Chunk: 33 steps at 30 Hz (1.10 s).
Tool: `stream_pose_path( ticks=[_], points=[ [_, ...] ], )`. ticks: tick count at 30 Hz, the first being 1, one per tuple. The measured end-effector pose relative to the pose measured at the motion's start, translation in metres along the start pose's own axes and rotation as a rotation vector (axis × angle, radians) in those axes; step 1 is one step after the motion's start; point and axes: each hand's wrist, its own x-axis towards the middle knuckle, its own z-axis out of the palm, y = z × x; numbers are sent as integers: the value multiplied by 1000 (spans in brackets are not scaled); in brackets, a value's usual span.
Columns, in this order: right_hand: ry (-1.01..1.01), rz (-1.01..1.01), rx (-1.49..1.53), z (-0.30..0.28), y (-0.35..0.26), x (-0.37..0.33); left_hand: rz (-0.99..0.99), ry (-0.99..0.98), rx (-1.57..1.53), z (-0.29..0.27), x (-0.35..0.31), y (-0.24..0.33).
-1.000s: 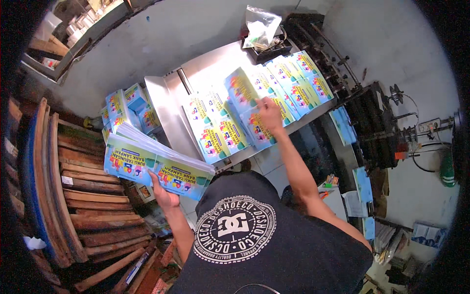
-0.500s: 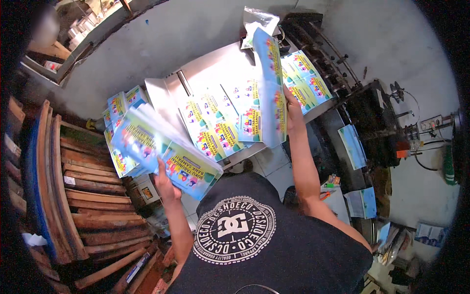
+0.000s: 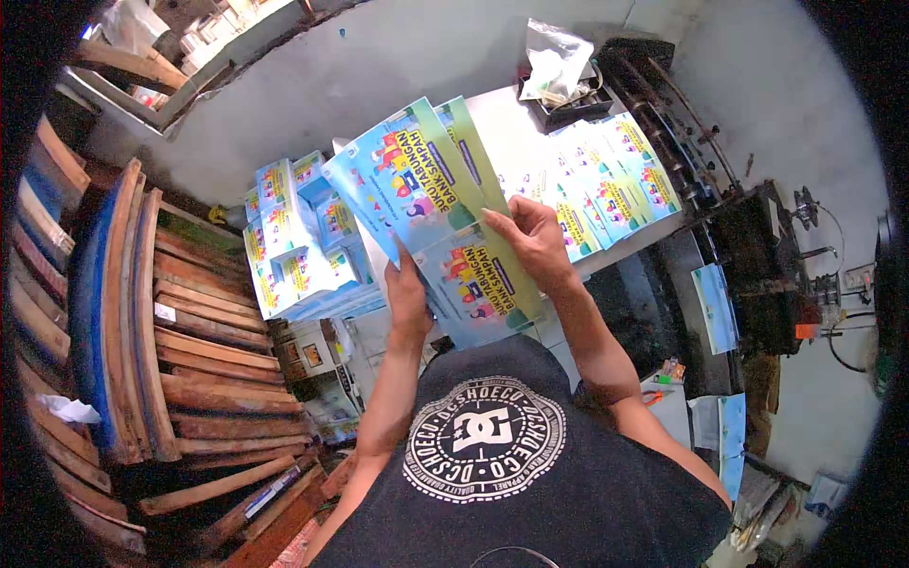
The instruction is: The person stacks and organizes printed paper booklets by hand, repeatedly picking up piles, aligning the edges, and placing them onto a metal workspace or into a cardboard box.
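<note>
While the stack was held off to the left half a second ago and the right hand was lifting sheets at the table, both hands now meet near the middle of the frame. Between them are the printed sheets (image 3: 402,180), blue and green, spread across the centre in front of the chest. The left hand (image 3: 409,301) grips them at their lower left, its fingers partly hidden by paper. The right hand (image 3: 538,248) holds the right edge — thumb on the printed face, the other fingers curled in close.

What was split between two places is now together, so the picked-up sheets seem to be joining the held stack; how neatly the edges line up is hard to tell, as the upper layers sit askew. More sheets (image 3: 620,185) lie on the table (image 3: 490,121) at the upper right, below a black box (image 3: 579,112) with a plastic bag (image 3: 559,62); these look untouched — that part of the gathering appears undone. At the left of centre, piles of booklets (image 3: 276,232) stand together.
</note>
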Motion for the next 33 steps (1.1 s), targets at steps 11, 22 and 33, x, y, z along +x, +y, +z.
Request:
stream_pose_path(
  ticks=[11, 22, 33],
  points=[
    [130, -51, -234, 1, 11, -13, 184, -68, 43, -5, -14, -9],
    [305, -174, -135, -92, -26, -26, 208, 198, 122, -65, 4, -4],
    [147, -376, -635, 4, 96, -14, -85, 6, -240, 15, -32, -47]
  ],
)
